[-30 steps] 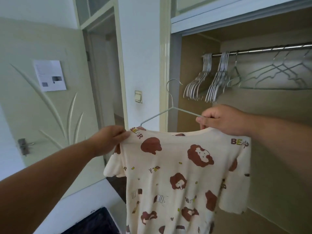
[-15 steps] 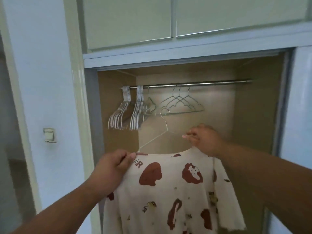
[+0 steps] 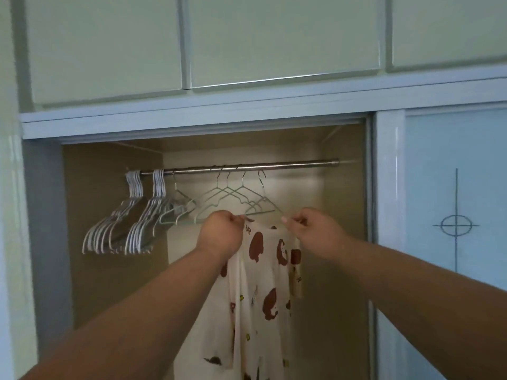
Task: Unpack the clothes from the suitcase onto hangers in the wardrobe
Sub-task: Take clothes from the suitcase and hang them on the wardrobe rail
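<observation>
Up inside the open wardrobe [image 3: 343,270], your left hand [image 3: 222,234] and right hand [image 3: 312,231] are both closed in a pinch on the shoulders of a cream T-shirt [image 3: 260,292] printed with brown bears, one hand at each end of its neckline. From your grip the shirt hangs straight down between your forearms, its lower part running out of the bottom of the view. Just above your knuckles, a thin wire hanger [image 3: 263,198] rises to the steel rail [image 3: 274,166], its hook at or over the bar (whether it bears the shirt's weight cannot be told). To the left of your left hand, a few more wire hangers [image 3: 219,196] hang spaced out, and beyond them two tight bunches of white hangers [image 3: 131,215] crowd the rail's far left end. To the right of your right hand stands a pale sliding door [image 3: 450,201] with a drawn circle-and-cross mark.
</observation>
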Demonstrator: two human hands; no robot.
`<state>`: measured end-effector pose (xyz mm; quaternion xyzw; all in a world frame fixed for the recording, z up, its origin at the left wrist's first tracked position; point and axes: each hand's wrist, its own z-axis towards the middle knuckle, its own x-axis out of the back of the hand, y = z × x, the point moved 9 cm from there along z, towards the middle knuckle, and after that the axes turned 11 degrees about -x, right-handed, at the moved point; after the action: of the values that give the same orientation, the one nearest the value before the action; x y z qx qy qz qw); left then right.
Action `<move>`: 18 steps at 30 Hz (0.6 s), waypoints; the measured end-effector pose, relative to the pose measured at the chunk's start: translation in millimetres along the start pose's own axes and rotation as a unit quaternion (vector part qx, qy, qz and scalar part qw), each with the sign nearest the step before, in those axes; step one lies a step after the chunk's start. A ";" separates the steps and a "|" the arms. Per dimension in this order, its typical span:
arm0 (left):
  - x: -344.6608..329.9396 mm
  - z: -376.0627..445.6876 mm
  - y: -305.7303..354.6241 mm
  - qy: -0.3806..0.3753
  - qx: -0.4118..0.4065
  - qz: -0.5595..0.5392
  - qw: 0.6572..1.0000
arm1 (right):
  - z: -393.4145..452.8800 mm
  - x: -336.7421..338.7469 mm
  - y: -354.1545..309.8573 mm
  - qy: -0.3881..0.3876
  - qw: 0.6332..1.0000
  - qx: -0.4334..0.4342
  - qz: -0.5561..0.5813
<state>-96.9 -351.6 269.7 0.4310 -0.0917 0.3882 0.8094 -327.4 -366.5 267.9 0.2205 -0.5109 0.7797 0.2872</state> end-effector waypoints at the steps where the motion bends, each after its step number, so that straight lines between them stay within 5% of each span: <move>1: -13.0 12.4 6.4 0.008 0.001 0.005 1.000 | 4.6 4.8 6.1 -0.004 1.000 -0.005 0.016; 14: -128.5 117.7 60.2 0.044 -0.001 0.098 0.994 | 33.9 -4.8 68.6 -0.149 0.974 -0.058 0.162; 18: -149.8 109.2 48.2 0.024 0.018 0.096 0.995 | 45.2 6.0 71.5 -0.103 0.963 -0.085 0.234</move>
<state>-212.8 -502.1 294.3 0.4251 -0.1061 0.4763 0.7624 -377.7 -429.3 241.1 0.1482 -0.6396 0.7519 0.0602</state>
